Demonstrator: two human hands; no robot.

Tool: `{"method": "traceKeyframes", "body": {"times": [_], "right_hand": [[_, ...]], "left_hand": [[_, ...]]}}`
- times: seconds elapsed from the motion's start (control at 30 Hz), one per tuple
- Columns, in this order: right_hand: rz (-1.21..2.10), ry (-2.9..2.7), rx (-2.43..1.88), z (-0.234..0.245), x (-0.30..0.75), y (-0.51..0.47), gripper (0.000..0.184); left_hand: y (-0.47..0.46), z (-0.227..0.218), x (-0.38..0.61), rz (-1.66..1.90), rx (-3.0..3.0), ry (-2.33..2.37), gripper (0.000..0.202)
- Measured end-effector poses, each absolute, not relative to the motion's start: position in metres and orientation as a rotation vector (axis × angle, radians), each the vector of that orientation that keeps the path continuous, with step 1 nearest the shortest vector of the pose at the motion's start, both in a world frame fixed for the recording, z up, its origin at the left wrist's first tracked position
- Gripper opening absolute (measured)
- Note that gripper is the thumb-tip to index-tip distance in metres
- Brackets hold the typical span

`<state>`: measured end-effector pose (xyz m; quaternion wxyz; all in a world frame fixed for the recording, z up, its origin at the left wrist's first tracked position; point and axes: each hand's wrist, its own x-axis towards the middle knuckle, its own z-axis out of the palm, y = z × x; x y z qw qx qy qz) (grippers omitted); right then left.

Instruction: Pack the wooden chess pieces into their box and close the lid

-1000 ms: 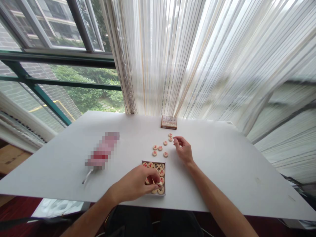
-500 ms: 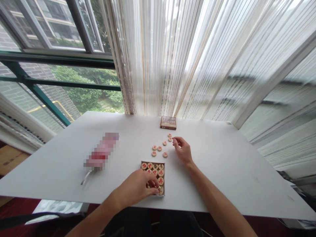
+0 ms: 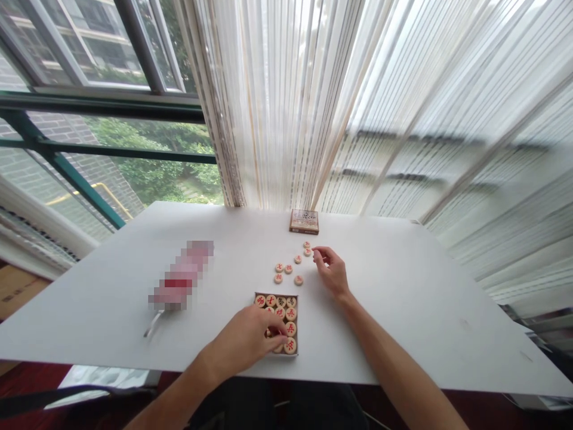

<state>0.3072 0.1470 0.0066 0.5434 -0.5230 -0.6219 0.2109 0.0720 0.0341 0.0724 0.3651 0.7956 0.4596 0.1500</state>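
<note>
Wooden game discs [image 3: 290,312], pale with red and black characters, fill a small open box [image 3: 276,294] that sits near the front edge of the white bench [image 3: 403,298]. Our left hand [image 3: 248,339] lies over the box's near left part with its fingers curled down onto the discs, and we cannot tell whether they pinch one. Just beyond the box, a few loose discs [image 3: 298,280] lie scattered on the bench in a rough line slanting away to the right. Our right hand [image 3: 332,272] rests at the far end of that line, fingers bent inward and fingertips just beside the last loose discs. Whether it grips one we cannot tell. Farther back stands a small printed carton [image 3: 304,221], close to the striped sheer curtain [image 3: 313,107]. Well to the left lies a blurred pink object [image 3: 181,275], and a window [image 3: 111,119] shows behind it.
</note>
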Motion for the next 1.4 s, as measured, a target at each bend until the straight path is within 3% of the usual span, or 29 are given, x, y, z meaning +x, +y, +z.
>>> {"method": "traceKeyframes", "body": {"times": [0.17, 0.3, 0.53, 0.9, 1.0, 1.23, 1.4], "right_hand": [[0.421, -1.544, -1.269, 0.004, 0.315, 0.153, 0.027], [0.378, -1.676, -1.273, -0.001, 0.321, 0.157, 0.028], [0.288, -1.856, -1.293, -0.01, 0.326, 0.171, 0.035], [0.127, -2.061, -1.392, -0.014, 0.329, 0.181, 0.065], [0.087, -2.032, -1.437, -0.014, 0.327, 0.18, 0.058], [0.037, -1.922, -1.515, -0.007, 0.336, 0.172, 0.019], [0.071, -1.898, -1.5, 0.001, 0.341, 0.168, 0.012]], "left_hand": [[0.075, 0.096, 0.076, 0.863, 1.92, 1.293, 0.031], [0.143, 0.076, 0.087, 1.186, 1.671, 1.32, 0.04], [0.204, 0.023, 0.086, 1.047, 1.637, 1.174, 0.047], [0.204, 0.004, 0.072, 1.108, 1.6, 1.129, 0.049], [0.202, 0.004, 0.073, 1.108, 1.597, 1.13, 0.048], [0.198, 0.006, 0.072, 1.1, 1.601, 1.12, 0.047], [0.193, 0.011, 0.071, 1.08, 1.608, 1.104, 0.045]]}}
